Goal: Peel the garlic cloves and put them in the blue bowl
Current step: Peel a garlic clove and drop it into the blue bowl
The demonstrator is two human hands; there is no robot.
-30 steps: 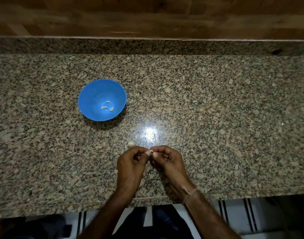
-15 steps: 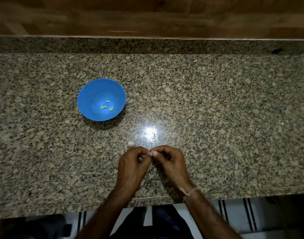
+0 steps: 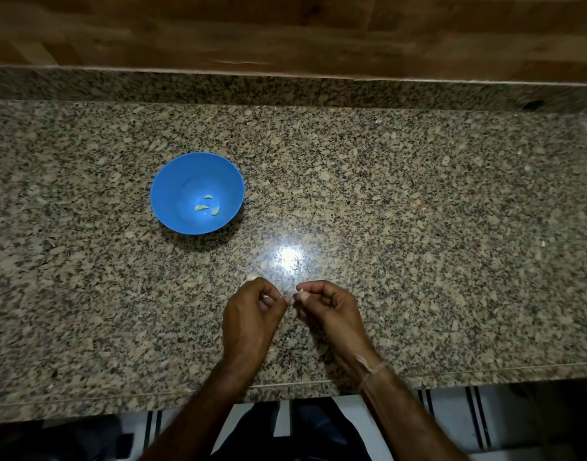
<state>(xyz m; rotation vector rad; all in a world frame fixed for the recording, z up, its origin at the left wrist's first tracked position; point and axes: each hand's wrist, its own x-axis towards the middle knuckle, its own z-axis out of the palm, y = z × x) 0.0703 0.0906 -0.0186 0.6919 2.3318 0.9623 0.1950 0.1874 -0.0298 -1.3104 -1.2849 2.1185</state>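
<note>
Head view: garlic clove (image 3: 300, 296) in pinch of right hand (image 3: 332, 311), pale scrap (image 3: 267, 296) in left hand (image 3: 250, 314), just apart.

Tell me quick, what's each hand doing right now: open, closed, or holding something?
Left hand: fingers curled, pinches a pale scrap, likely garlic skin.
Right hand: pinches the garlic clove.

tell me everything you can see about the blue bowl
The blue bowl is round, plain and plastic-looking, with a smooth glossy inside. It stands upright on the speckled granite counter. Neither the left hand nor the right hand, both nearer the camera and to its right, touches it. Three small pale garlic pieces lie at its bottom.
</note>
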